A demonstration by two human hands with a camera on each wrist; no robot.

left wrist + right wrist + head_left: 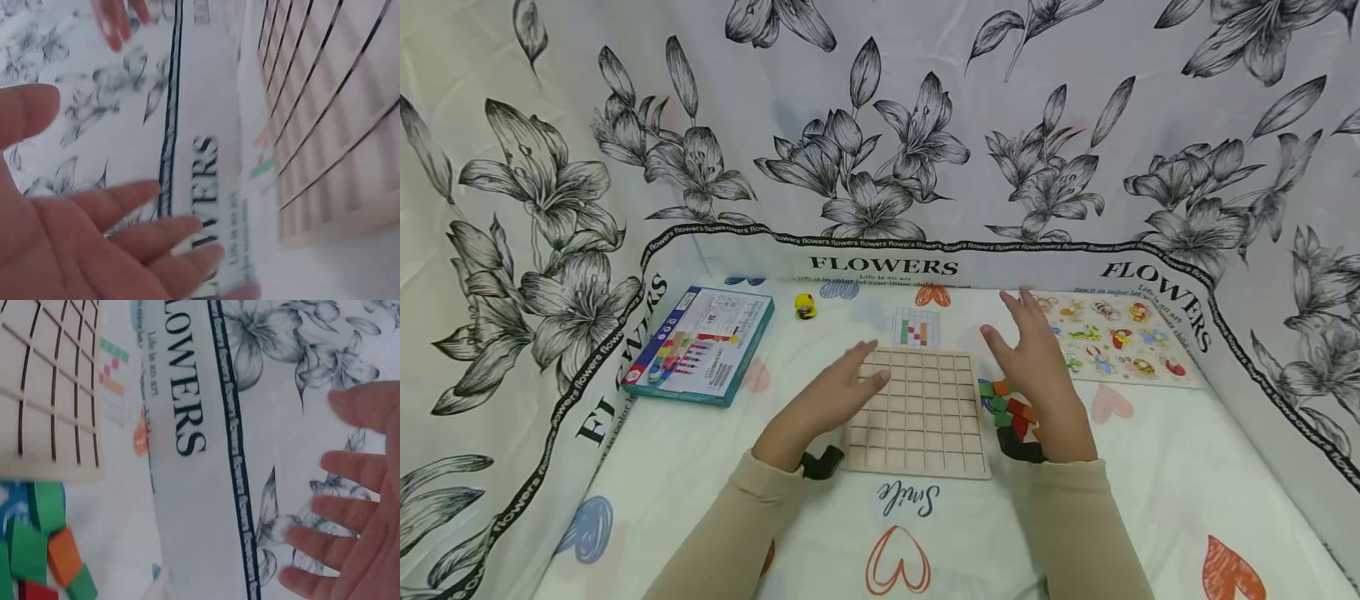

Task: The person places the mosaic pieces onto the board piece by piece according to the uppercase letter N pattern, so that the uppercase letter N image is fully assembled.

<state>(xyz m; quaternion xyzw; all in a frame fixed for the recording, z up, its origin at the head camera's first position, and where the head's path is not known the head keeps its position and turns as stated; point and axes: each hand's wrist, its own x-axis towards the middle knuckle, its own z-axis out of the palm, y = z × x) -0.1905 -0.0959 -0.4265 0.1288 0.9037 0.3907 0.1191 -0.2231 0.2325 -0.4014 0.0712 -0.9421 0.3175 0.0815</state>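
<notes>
A pale wooden grid board (925,417) lies on the table, divided into small square cells. My left hand (831,396) hovers over its left edge with fingers extended and nothing in them. To the right of the board, my right hand (1037,358) is raised, fingers spread and holding nothing. Below that hand is a pile of coloured wooden blocks (1017,410), green, red and orange, partly covered by the wrist. In the right wrist view, green blocks (28,550) lie close beside the board. Behind the board is a small card (916,327) printted with a coloured grid pattern.
A teal-edged game box (703,346) lies at the left. Near it stands a yellow duck figure (805,306). At the back right is a board with cartoon animal pictures (1112,337). A flower-printed curtain (880,125) encloses the back and sides.
</notes>
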